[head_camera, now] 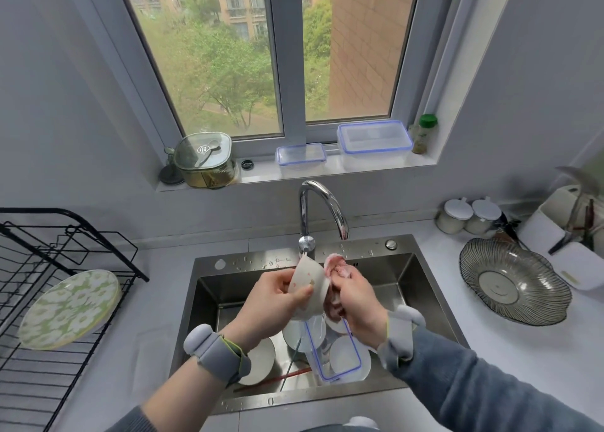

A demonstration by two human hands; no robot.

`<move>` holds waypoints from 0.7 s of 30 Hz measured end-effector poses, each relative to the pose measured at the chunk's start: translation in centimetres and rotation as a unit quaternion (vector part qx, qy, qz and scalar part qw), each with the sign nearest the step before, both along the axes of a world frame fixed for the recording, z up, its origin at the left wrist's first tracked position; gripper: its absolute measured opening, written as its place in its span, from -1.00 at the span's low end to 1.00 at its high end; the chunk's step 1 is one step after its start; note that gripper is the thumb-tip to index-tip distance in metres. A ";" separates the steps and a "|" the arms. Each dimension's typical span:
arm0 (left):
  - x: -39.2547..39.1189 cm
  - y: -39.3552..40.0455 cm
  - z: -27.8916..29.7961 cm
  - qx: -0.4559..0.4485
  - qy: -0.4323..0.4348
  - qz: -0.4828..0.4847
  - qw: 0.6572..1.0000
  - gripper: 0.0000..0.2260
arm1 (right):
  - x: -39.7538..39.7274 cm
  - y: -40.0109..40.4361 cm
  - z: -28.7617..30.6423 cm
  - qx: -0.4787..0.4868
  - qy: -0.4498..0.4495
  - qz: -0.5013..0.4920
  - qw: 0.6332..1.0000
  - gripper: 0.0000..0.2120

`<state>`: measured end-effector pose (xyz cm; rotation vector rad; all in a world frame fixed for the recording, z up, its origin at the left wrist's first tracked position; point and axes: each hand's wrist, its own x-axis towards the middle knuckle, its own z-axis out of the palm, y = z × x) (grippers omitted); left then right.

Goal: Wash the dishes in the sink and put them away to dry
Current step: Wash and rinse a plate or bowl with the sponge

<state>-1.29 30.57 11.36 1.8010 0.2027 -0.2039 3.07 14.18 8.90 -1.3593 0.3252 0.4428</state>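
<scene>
A sink [209, 288] is sitting below the windowsill [327, 170], with the faucet [322, 209] standing behind it. A drying rack [49, 268] is standing to its left, holding a plate [70, 309], while a glass bowl [513, 281] is lying to its right. Above the dishes [346, 356] in the sink, the left hand [277, 301] is holding a cup [309, 288], and the right hand [359, 307] is holding a cloth [336, 265] beside it.

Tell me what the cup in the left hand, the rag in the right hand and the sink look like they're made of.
Cup: probably glazed ceramic; opaque cream, small printed motifs, smooth rim. Rag: soft pink cloth, crumpled and fuzzy, likely microfibre or terry. Sink: stainless steel, brushed grey with dull reflections and water beads on its rim.
</scene>
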 end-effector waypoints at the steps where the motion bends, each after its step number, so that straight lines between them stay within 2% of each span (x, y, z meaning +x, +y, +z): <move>1: 0.0 -0.1 -0.1 0.030 -0.004 0.001 1.000 -0.87 | -0.6 0.1 0.2 -0.041 -0.038 0.007 0.998 -0.86; 4: 0.0 -0.3 -0.4 0.117 -0.030 -0.015 0.993 -0.93 | -2.1 0.5 -0.1 -0.104 -0.118 0.062 0.986 -0.82; 8: 0.1 -0.6 0.0 0.126 -0.025 -0.013 0.992 -0.96 | -3.3 0.6 0.1 -0.148 -0.198 0.072 0.966 -0.73; 13: 0.2 -0.7 0.1 0.179 -0.034 -0.004 0.983 -0.73 | -3.9 0.7 1.4 -0.176 -0.315 0.085 0.929 -0.64; 15: -0.1 -0.4 -0.1 0.172 -0.029 -0.006 0.985 -0.89 | -4.1 0.5 1.9 -0.187 -0.350 0.135 0.908 -0.60; 18: -0.7 -0.1 0.1 0.162 -0.029 -0.017 0.986 -0.95 | -3.6 0.5 1.7 -0.213 -0.355 0.181 0.892 -0.58; 19: -0.9 0.0 0.3 0.151 -0.035 -0.026 0.988 -0.95 | -3.1 0.6 1.7 -0.209 -0.351 0.176 0.895 -0.61; 21: -1.4 0.1 1.1 0.107 -0.040 -0.052 0.992 -0.83 | -2.0 0.7 2.2 -0.157 -0.318 0.153 0.922 -0.69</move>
